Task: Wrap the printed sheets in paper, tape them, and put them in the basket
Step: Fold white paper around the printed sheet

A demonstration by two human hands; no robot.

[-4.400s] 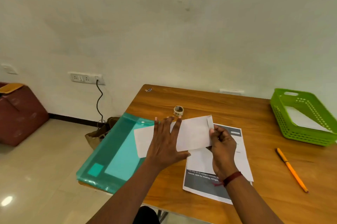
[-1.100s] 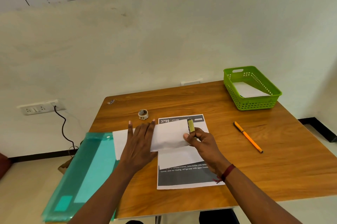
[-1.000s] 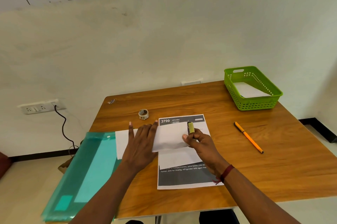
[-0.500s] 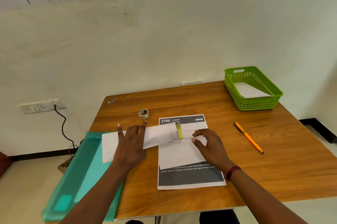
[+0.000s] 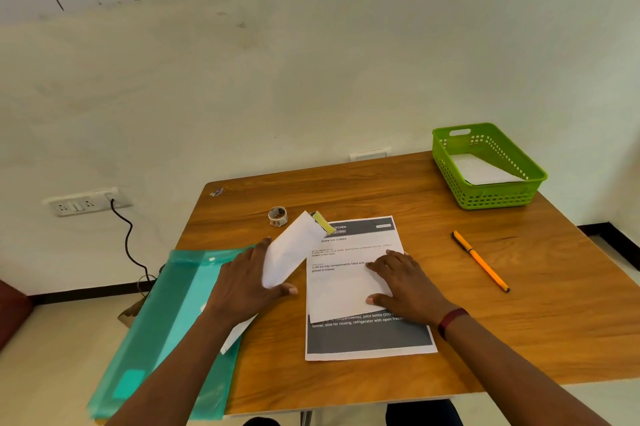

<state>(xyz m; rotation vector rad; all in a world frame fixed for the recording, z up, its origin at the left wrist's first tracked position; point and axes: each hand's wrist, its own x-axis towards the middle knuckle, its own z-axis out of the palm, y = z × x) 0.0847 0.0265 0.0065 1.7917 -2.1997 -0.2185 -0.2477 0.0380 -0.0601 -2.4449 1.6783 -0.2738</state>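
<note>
A printed sheet (image 5: pixel 360 339) with dark bands lies flat at the table's near middle, a folded white piece (image 5: pixel 337 290) on top of it. My right hand (image 5: pixel 403 283) rests flat on that folded piece, fingers spread. My left hand (image 5: pixel 242 282) grips a white wrapped packet (image 5: pixel 291 252) with a yellow tape strip (image 5: pixel 322 222) at its far end, tilted up to the right. A small tape roll (image 5: pixel 278 216) stands just behind it. The green basket (image 5: pixel 446 162) at the far right corner holds a white packet (image 5: pixel 481 170).
A teal plastic folder (image 5: pixel 166 328) overhangs the table's left edge under my left forearm. An orange pen (image 5: pixel 479 261) lies to the right of the sheet. The wooden table (image 5: pixel 554 304) abuts a white wall. A socket and cable (image 5: pixel 121 217) are at left.
My right hand let go of the white packet and dropped flat onto the printed sheet. My left hand pulled the packet leftward and turned it diagonal.
</note>
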